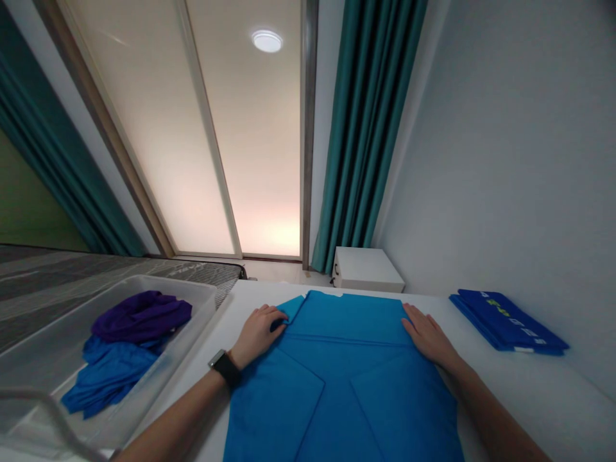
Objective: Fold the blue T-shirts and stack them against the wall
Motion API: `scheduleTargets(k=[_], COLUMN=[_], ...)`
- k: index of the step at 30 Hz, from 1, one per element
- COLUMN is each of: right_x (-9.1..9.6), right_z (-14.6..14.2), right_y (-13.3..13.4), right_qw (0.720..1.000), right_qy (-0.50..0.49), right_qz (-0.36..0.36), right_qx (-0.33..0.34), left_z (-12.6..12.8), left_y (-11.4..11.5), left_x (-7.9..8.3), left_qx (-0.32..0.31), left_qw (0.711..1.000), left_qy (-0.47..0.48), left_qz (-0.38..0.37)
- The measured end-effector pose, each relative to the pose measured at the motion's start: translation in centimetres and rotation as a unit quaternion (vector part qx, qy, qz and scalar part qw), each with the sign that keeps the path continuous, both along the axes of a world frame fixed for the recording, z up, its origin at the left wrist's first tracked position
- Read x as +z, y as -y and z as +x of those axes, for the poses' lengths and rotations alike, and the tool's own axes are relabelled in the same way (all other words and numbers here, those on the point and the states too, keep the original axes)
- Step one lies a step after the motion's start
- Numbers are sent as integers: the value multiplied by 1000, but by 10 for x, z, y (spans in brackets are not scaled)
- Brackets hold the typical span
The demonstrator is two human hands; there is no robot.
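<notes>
A bright blue shirt (337, 378) is spread on the white table in front of me, with its side panels turned inward and a crease running across its far part. At the far left corner, my left hand (260, 330), with a dark watch on the wrist, is closed on a small flap of the fabric between thumb and fingers. My right hand (428, 333) lies flat along the far right edge of the shirt, fingers stretched out. The shirt's near end runs out of the picture.
A translucent plastic bin (202, 298) on the left contains crumpled purple cloth (144, 314) and blue cloth (115, 372). Folded dark blue clothing with printed lettering (510, 321) rests on the table (539, 391) at the right. Beyond stands a small white cabinet (368, 269).
</notes>
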State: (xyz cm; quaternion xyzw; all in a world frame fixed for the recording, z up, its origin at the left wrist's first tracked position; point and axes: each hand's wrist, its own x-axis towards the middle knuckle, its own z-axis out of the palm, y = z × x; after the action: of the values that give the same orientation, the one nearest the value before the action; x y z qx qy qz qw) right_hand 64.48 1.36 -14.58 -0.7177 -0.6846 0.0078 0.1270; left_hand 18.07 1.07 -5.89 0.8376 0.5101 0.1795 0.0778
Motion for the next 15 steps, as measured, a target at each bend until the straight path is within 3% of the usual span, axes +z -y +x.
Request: scheduleTargets(k=[4,9,15], right_x=[4,23,44], right_z=[1,8,11], right_y=[-1,-5,-33], right_qw=[999,988,993], right_qy=[-51,-156,-110], right_qz=[14,14,21], right_qx=[-12,3,22], left_z=[-2,-5,-9], left_y=[-5,-9,-15], left_x=[-3,-9,-16], left_qx=[17,12,1], left_qw=[999,998,997], left_qy=[30,60,77], left_qz=[-15,-17,-26])
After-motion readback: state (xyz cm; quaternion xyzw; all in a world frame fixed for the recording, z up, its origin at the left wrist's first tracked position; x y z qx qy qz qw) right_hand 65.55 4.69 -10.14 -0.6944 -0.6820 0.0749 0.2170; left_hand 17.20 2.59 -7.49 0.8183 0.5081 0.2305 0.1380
